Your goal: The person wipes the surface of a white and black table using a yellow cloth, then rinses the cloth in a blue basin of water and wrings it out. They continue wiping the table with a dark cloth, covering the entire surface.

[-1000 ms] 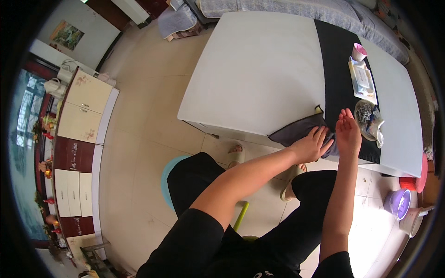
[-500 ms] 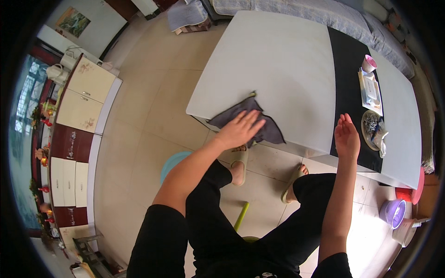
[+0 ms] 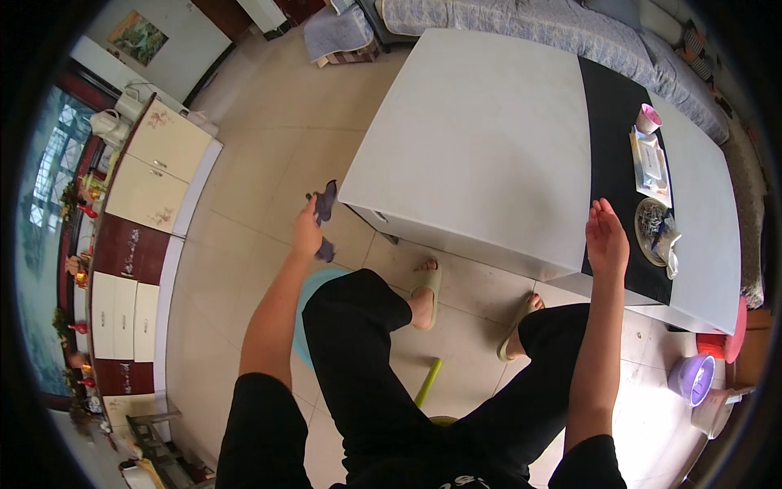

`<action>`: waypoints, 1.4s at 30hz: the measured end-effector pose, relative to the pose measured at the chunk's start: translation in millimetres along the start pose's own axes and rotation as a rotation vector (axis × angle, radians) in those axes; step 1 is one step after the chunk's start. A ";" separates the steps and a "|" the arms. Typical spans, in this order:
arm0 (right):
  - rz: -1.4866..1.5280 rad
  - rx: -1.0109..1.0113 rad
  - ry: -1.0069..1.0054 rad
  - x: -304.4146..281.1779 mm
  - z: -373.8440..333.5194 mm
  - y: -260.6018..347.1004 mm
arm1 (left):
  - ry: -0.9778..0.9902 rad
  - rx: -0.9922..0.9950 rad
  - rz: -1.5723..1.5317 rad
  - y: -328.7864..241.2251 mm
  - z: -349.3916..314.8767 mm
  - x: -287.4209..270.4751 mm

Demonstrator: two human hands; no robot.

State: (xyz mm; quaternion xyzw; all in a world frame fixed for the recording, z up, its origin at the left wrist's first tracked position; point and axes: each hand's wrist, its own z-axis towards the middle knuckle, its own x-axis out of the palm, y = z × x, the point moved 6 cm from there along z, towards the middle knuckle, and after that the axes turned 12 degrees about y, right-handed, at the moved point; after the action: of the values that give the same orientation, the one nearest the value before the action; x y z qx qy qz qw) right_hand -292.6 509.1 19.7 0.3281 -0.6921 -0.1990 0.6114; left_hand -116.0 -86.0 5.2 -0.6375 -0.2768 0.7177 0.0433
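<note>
My left hand [image 3: 306,231] is off the table's left corner, over the floor, closed on a dark grey cloth [image 3: 325,204]. The cloth hangs bunched at both sides of the hand. Below it, partly hidden by my left leg, stands a light blue basin [image 3: 300,326]. My right hand [image 3: 608,240] is held over the near edge of the black strip [image 3: 609,147] on the white coffee table [image 3: 489,138], palm up, fingers stretched and nothing in them. Just right of it lies a round dish [image 3: 654,232] with small items and a crumpled clear bag.
Behind the dish are a white tray [image 3: 651,167] and a pink-and-white cup [image 3: 648,119]. A sofa [image 3: 521,23] runs along the far side. At left stands a cabinet [image 3: 130,244]. A purple bucket [image 3: 692,379] sits at lower right, and a green handle [image 3: 428,383] rises between my legs.
My left hand has swept left off the tabletop with the cloth, which was spread flat over the near edge and is now bunched in the grip. My right hand has barely moved.
</note>
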 end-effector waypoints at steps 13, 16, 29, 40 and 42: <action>-0.568 -0.097 -0.057 7.6 -44.4 -14.7 | 0.380 0.188 -0.317 -241.6 49.6 -1.5; -0.832 -0.130 0.099 35.1 -56.8 -18.8 | 0.183 0.225 -0.415 -215.7 30.6 6.5; -2.319 0.066 0.512 183.2 28.9 -185.8 | -0.360 -0.114 -2.110 -65.2 -42.2 -7.1; -2.254 -0.511 0.660 97.3 -76.0 -122.1 | -0.401 -0.133 -2.211 -36.9 -42.1 -13.3; -2.239 -0.488 0.473 21.1 -77.0 -60.6 | -0.422 -0.114 -2.237 -32.1 -43.8 -16.5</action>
State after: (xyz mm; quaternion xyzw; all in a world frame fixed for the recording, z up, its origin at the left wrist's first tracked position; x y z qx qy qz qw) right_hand -205.4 461.3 7.1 0.6574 0.1710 -0.6881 0.2552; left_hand -81.2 -50.8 33.0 0.0991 -0.7240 0.3562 0.5824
